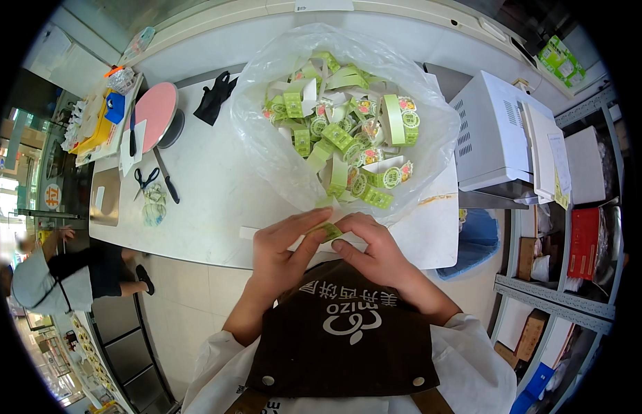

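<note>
At the table's near edge, my left hand (285,247) and my right hand (376,247) come together around a small green-and-white printed paper sleeve (331,231). Fingers and thumbs of both hands pinch it, covering much of its shape. Just beyond them lies a large clear plastic bag (255,155), spread wide at its mouth. Inside it is a loose heap of folded green paper sleeves (342,138) with white insides and flower prints. A white paper strip (248,233) pokes out beside my left hand.
The white table (203,214) also bears scissors (147,181), a knife (168,181), a pink turntable (157,116) and a black cloth (214,98). A white microwave-like appliance (490,131) stands right. Metal shelving (556,303) and a blue-lined bin (478,241) are beyond. Another person (65,276) is far left.
</note>
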A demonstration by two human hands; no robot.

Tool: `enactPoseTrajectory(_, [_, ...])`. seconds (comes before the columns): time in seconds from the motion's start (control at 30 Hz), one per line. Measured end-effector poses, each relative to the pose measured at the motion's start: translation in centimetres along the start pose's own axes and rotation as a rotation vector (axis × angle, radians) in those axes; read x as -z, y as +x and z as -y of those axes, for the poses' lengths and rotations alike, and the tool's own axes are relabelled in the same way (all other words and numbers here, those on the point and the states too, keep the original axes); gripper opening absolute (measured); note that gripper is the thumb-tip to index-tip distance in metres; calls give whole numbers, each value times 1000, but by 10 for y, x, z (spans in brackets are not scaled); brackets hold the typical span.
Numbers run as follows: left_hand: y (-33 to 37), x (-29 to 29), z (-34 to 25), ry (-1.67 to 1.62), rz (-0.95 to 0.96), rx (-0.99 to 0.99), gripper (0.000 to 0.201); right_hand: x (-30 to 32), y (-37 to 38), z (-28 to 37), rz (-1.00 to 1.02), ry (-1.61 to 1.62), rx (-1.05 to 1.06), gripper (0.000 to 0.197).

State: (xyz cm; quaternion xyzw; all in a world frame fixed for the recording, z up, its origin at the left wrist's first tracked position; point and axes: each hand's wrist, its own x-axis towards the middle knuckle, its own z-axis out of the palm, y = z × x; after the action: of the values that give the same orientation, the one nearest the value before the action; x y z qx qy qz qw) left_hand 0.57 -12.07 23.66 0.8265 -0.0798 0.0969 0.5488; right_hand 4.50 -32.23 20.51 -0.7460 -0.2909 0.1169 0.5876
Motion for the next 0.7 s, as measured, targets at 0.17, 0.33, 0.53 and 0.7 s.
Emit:
enactPoseTrajectory(0.17, [1, 10, 12, -108, -34, 99, 41, 2, -9, -14, 35, 403, -199, 15])
enactPoseTrajectory(0.33, [2, 13, 20, -218, 121, 257, 46, 13, -4, -9, -19, 1044, -187, 19])
enactPoseTrajectory(0.53, [2, 15, 25, -400, 333, 459, 42, 18, -4, -31, -53, 1169, -96, 34])
enactPoseTrajectory(0.7, [2, 17, 38, -569, 329, 436, 44, 14, 2, -17, -228, 930, -313, 41])
